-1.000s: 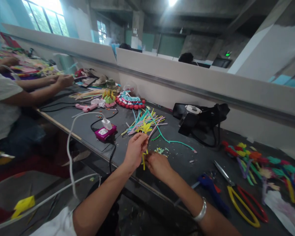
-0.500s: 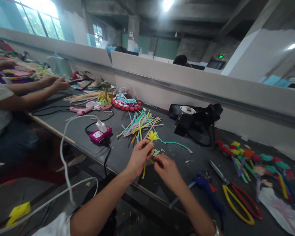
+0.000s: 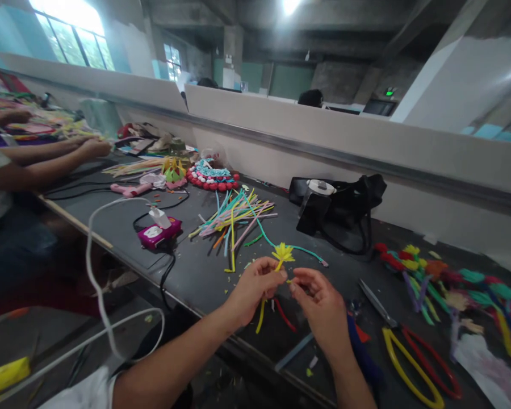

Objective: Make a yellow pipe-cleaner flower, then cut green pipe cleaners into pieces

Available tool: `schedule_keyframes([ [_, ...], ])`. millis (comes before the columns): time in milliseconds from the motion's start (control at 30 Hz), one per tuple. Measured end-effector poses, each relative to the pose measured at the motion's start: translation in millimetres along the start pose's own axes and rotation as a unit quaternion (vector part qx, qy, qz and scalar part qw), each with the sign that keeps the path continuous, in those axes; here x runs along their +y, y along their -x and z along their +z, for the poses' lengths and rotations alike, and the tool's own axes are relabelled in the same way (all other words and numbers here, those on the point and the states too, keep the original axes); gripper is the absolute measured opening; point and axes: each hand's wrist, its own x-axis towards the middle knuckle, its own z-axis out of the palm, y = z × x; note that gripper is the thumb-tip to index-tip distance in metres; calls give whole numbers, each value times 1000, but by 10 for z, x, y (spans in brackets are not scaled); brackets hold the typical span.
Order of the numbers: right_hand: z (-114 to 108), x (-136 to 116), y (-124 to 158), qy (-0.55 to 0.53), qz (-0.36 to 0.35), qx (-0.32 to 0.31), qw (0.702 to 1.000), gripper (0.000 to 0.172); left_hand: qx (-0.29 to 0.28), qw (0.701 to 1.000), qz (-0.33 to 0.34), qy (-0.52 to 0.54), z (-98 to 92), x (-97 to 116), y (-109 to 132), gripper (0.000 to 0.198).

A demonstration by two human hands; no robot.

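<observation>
Two close pinches serve best: left hand (image 3: 253, 288) clamped on the stem of the yellow fuzzy pipe-cleaner flower (image 3: 283, 253), right hand (image 3: 321, 304) with fingertips closed together just beside it.

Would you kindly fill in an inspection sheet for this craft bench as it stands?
Surface: dark table, scattered with small offcuts.
Job's things: yellow flower on a stem.
Clutter: pipe-cleaner pile, scissors, black bag, finished flowers.
Hands: left hand fingers pinch the stem; right hand fingers curled beside it, contact unclear.
Cables: white cable runs to the pink power strip.
Surroundings: a co-worker's hands at left; white partition behind.
</observation>
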Motion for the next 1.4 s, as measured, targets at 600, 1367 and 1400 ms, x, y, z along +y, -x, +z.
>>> schedule_keyframes([
  [600,-395,53,95,101,-23,95,990,23,35,999,18,32,226,-50,-38,23],
  [1367,-339,-132,191,127,-113,174,970,20,-31,997,-27,65,284,-91,8,26],
  [1400,-321,-156,202,139,-136,174,965,18,-32,997,-25,63,292,-95,10,28],
])
